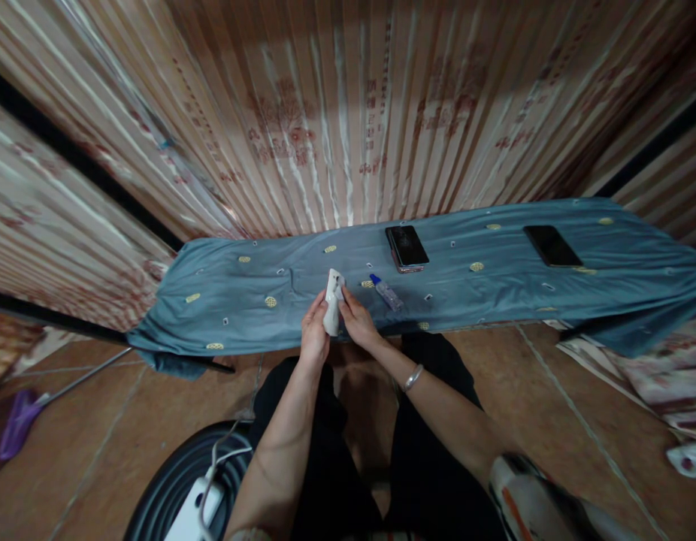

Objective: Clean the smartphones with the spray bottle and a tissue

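Observation:
My left hand [314, 330] grips a small white device [332, 300] at the near edge of a long board covered in blue-grey patterned cloth [240, 293]. Against the same white device rest the fingers of my right hand [356, 319], which wears a silver bracelet at the wrist. A small clear bottle with a blue cap [386, 291] lies on the cloth just right of my hands. Farther back sits a phone with a cracked screen [407, 246].
A second dark phone [552, 246] lies on the cloth at the right. Striped curtain hangs behind the board. On the tiled floor are a white power strip [198, 511] on a dark round object, a purple object [13, 424] at left, and fabric at right.

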### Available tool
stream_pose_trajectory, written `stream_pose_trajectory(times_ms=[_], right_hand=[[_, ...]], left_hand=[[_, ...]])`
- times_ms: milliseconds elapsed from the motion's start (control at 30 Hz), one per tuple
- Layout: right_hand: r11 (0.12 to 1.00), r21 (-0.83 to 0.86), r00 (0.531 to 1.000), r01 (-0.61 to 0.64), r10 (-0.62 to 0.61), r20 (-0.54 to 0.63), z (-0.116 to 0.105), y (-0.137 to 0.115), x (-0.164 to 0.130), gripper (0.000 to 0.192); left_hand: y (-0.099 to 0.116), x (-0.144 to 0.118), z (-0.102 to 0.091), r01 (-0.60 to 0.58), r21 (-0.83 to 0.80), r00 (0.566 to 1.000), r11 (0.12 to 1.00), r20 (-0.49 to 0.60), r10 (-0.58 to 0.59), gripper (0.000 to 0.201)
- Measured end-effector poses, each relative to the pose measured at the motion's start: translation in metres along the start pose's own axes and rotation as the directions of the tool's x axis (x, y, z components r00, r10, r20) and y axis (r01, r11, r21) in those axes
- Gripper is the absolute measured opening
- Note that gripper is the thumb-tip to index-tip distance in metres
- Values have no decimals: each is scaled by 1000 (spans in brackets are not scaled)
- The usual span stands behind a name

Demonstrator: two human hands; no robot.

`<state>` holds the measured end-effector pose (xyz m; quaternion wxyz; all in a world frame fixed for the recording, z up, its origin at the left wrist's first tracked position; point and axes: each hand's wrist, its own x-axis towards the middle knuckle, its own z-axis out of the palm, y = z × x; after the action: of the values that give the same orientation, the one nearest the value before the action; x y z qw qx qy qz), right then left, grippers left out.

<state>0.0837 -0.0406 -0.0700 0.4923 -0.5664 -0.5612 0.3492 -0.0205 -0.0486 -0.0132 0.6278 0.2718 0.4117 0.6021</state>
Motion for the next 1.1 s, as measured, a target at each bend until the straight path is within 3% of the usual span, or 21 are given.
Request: stream_pose_trajectory(times_ms=[233, 333, 433, 600, 733, 867, 1100], right_hand=[[971, -95, 975, 217, -212, 63, 2, -10, -21, 55], [934, -123, 941, 337, -328, 87, 2, -15, -30, 54], [880, -175, 897, 442, -428, 109, 0, -21, -34, 52], [780, -230, 814, 581, -560, 155, -3, -26, -35, 51], [732, -270, 778, 626, -607, 162, -5, -29, -32, 51], [728, -288, 782, 622, -595, 184, -9, -33, -28, 53], [777, -320, 839, 542, -521, 157, -15, -31, -12, 50]], left_hand=[[1, 4, 0, -20, -13, 1000, 1000, -10, 20, 37], [1, 5, 3, -27, -10, 997, 1000, -77, 27, 28], [1, 4, 5, 9, -19, 989, 1000, -145, -12, 32], [1, 2, 6, 38, -7, 989, 999, -142, -39, 40], [0, 2, 5, 16, 59, 992, 998, -122, -9, 45], [-2, 3, 4, 2, 70, 996, 998, -89, 4, 46], [-2, -2, 7, 15, 33, 999, 999, -36, -14, 44]])
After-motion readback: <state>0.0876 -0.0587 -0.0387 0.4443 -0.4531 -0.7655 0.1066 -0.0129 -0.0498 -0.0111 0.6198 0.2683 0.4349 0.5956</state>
